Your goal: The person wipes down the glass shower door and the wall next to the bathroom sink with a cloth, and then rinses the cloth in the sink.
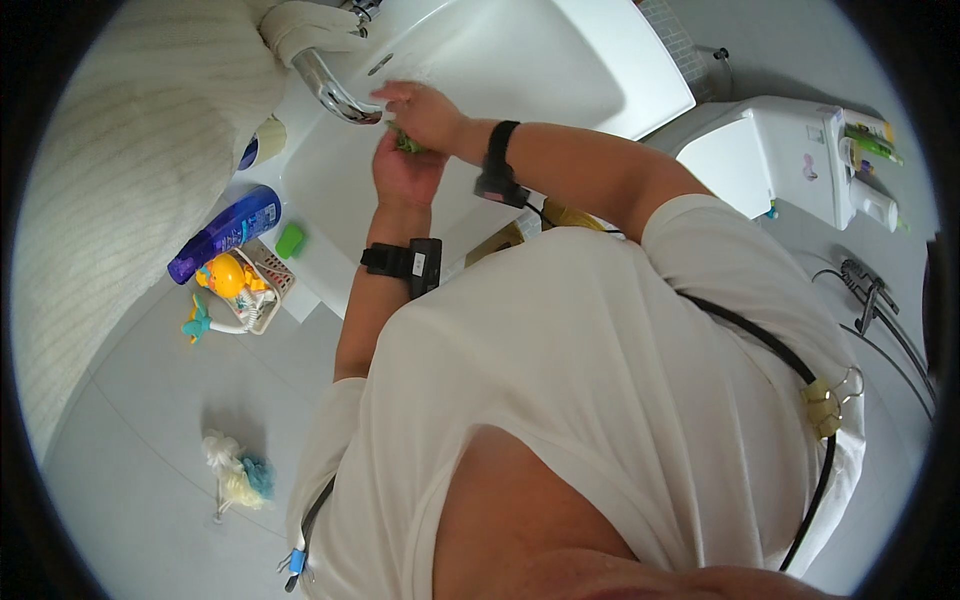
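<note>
A small bunch of leafy greens (406, 141) lies in my left hand (409, 176), palm up over the white washbasin (322, 176). Just above it is my right hand (426, 116), bent at the wrist with its fingers pointing left. It overlaps part of the greens, and whether it grips them is hidden. The chrome faucet spout (337, 90) curves down to end right beside the fingers of both hands. Whether water runs from it is unclear.
A purple-blue bottle (229, 229) and a green block (290, 241) lie on the basin's left rim, near a basket (270, 304) of bath toys. A pale ribbed cloth (142, 187) hangs far left. The toilet (795, 161) stands right; bath puffs (238, 472) hang at lower left.
</note>
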A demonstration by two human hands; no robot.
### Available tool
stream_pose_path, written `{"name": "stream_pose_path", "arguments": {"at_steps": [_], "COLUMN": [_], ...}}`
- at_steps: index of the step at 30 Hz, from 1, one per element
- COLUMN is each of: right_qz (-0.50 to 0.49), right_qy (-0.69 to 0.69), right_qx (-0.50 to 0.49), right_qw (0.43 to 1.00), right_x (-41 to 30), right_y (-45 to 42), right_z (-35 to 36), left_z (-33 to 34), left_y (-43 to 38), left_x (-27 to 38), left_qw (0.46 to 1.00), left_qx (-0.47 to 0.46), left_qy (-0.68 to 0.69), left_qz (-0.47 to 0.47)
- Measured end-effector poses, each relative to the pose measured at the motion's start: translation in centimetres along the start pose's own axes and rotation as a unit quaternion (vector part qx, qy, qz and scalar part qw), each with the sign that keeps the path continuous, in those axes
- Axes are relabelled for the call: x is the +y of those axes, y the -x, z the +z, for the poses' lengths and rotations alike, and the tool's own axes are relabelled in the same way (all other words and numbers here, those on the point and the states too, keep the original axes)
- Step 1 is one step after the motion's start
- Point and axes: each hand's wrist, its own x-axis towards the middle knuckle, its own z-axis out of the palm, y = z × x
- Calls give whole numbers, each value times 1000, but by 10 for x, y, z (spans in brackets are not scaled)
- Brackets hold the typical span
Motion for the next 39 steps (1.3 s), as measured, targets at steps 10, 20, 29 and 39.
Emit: {"name": "stream_pose_path", "arguments": {"at_steps": [10, 20, 29, 39], "right_qz": [-297, -143, -60, -150], "right_qy": [315, 257, 243, 159], "right_qx": [-140, -207, -220, -231], "right_qw": [891, 933, 943, 948], "right_x": [-48, -43, -37, -14], "right_y": [36, 21, 31, 27], "right_z": [-21, 0, 1, -24], "left_z": [-42, -36, -34, -42], "left_y": [-5, 0, 2, 12], "left_x": [49, 20, -1, 22], "left_qw": [989, 998, 995, 907], "left_qx": [-60, 41, 93, 218], "left_qy": [26, -50, -37, -355], "left_qz": [-129, -14, -26, 57]}}
